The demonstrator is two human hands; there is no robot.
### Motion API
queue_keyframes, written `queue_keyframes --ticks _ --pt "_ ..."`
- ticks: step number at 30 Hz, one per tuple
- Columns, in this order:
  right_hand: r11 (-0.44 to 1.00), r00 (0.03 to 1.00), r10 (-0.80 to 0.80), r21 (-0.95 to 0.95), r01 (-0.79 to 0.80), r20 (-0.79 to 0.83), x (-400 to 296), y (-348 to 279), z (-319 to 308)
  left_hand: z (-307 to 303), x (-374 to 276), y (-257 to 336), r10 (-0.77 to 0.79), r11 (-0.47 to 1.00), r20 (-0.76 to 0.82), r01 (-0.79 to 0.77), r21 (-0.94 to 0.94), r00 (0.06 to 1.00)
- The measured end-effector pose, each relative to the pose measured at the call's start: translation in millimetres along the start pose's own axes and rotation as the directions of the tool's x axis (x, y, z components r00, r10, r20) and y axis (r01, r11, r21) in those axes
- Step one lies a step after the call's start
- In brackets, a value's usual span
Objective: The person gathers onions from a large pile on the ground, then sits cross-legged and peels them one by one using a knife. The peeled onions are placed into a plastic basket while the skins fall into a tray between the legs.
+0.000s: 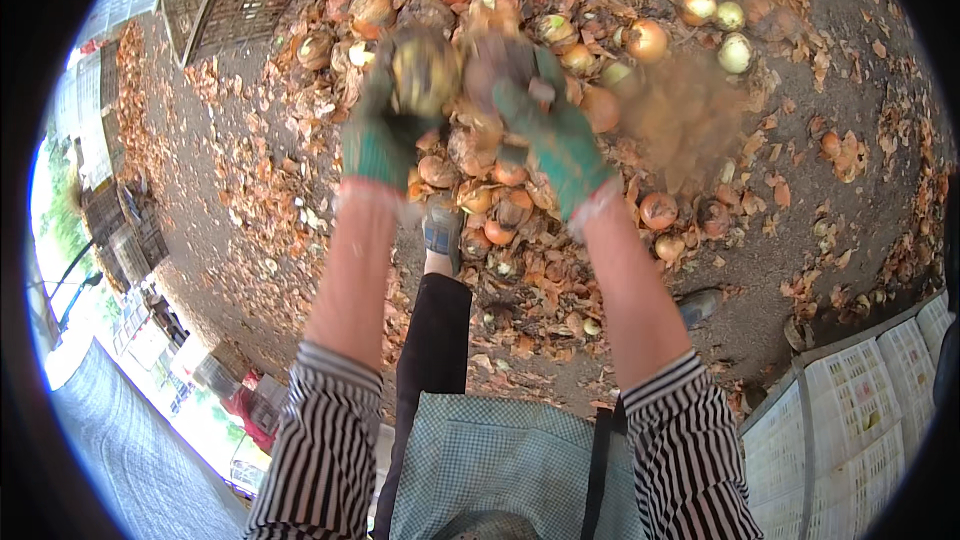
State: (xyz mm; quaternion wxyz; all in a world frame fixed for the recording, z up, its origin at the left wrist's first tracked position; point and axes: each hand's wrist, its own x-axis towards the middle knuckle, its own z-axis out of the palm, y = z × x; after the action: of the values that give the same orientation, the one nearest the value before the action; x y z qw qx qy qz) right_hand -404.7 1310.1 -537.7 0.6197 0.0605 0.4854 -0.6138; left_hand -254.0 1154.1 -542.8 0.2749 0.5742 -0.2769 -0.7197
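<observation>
Both my hands wear green knitted gloves with dark palms. My left hand is shut on a yellowish onion with dark patches, blurred by motion. In my right hand is a darker, brownish onion, also blurred, and close beside the first one. Below and around both hands spreads a heap of onions with loose dry skins. A brown blur of what look like flying skins hangs to the right of my right hand.
A slatted plastic crate stands at the upper left. Pale peeled onions lie at the upper right. My shoe is against the heap. White crates are stacked at the lower right, and more crates stand at left.
</observation>
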Motion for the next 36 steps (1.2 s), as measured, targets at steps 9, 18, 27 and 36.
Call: queue_keyframes --ticks 9,18,27,36 --pt "0.777 0.880 0.004 -0.552 -0.301 -0.474 -30 155 -120 -21 -63 -41 0.054 0.872 -0.097 0.001 0.490 0.994" --pt "0.708 0.796 -0.143 -0.622 -0.333 -0.589 21 205 -79 -101 -170 -122 -0.396 0.854 -0.305 0.469 0.224 0.866" --pt "0.940 0.942 0.306 0.200 -0.276 -0.139 -45 82 -35 -28 -154 16 -0.122 0.934 -0.109 0.151 0.324 0.987" --pt "0.978 0.968 0.195 0.104 -0.180 -0.156 -220 -23 83 -12 -267 65 -0.319 0.704 0.640 -0.277 0.654 0.699"
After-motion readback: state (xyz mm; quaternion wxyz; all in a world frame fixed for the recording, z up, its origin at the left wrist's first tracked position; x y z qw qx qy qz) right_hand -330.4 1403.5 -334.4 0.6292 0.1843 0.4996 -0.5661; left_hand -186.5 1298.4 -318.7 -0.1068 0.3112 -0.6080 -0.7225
